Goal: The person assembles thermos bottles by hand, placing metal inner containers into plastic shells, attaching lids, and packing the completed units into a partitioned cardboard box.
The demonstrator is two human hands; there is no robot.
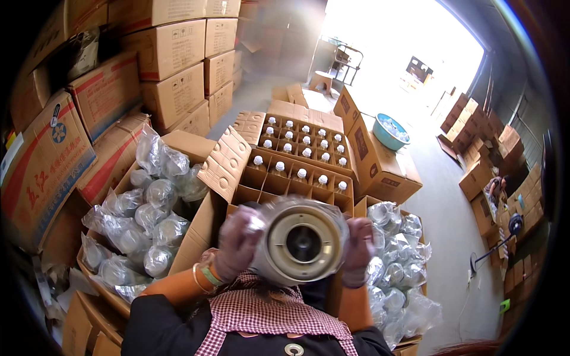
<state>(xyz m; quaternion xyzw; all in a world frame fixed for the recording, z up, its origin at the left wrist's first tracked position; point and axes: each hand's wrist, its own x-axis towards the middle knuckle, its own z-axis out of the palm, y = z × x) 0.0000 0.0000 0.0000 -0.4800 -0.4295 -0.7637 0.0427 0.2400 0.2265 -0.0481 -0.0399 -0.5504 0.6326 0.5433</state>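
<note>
In front of my chest is a round cream-coloured cylinder (276,242), with a ringed end and a dark hollow in its middle, wrapped in clear plastic. My left hand (237,240), gloved and slightly blurred, is closed at its left side, with a shiny bit of plastic at the fingertips. On the opposite side my gloved right hand (358,246) grips the wrapping. Just beyond it, an open divided carton (243,196) holds a row of white-capped bottles (279,168), and its nearer compartments are partly hidden by the cylinder.
Open boxes of plastic-wrapped cylinders flank me, on the left (148,213) and right (393,276). A second carton of white-capped bottles (306,152) stands beyond. Stacked cartons (172,53) rise at left. A blue basin (389,139) rests on a carton. Far right, another person (494,187) is among boxes.
</note>
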